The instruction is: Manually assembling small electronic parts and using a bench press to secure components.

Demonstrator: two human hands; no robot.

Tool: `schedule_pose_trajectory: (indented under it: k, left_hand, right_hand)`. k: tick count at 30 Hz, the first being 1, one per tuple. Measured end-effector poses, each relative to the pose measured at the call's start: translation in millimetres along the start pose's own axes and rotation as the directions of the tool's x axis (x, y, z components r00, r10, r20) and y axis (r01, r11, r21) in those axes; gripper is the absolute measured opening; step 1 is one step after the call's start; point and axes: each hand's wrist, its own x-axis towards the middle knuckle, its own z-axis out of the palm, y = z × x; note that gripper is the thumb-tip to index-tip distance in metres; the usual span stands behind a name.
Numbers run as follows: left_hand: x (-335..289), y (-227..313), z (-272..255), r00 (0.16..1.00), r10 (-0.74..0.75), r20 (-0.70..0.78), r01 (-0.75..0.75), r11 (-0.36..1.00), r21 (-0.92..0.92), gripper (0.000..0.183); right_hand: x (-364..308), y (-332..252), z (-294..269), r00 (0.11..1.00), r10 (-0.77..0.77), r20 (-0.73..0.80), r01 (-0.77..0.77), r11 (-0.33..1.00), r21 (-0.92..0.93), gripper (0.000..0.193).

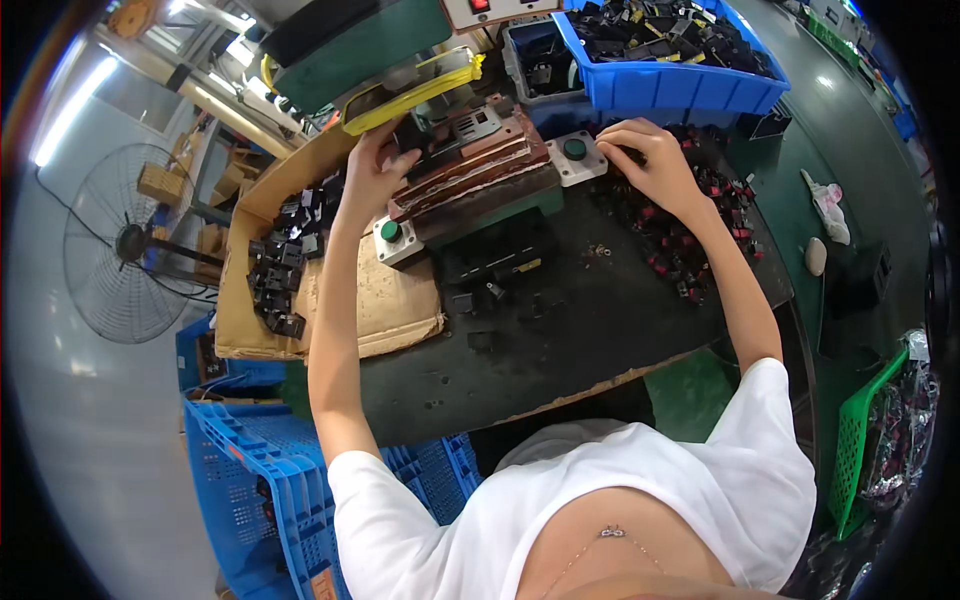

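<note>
My left hand (374, 178) is at the left end of a press fixture (480, 160), thumb and fingers closed around a black plastic part (408, 134). A metal plate with slots (476, 124) lies on top of the fixture's reddish-brown block. My right hand (655, 165) is curled beside the right green button (574, 149), fingertips near the edge of its white plate. Whether anything small is between those fingers is hidden. Another green button (390, 231) sits below my left hand, by my forearm. A yellow-framed guard (415, 92) hangs just above the fixture.
A cardboard box (240, 290) with black parts stands at the left. Black and red parts (690, 240) are heaped at the right. A blue bin (680, 85) full of black parts is behind. Loose pieces (494, 291) lie on the dark table (600, 330). Blue crates (250, 450) stand below.
</note>
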Motion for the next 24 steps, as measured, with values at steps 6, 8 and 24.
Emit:
schedule_pose_trajectory:
  k: [6,8,24]
  left_hand:
    - [9,6,15,0.929,0.303,0.214,-0.371,0.753,0.543,0.05]
    - [12,12,17,0.933,0.261,0.25,-0.36,0.729,0.583,0.048]
    - [13,9,28,0.951,0.224,0.214,-0.302,0.507,0.807,0.049]
  right_hand:
    - [-11,11,-4,0.994,0.056,-0.095,-0.05,0.997,0.066,0.011]
    - [-14,12,-7,0.992,0.067,-0.106,-0.06,0.996,0.065,0.011]
    - [-22,44,-6,0.992,0.079,-0.099,-0.079,0.997,0.002,0.014]
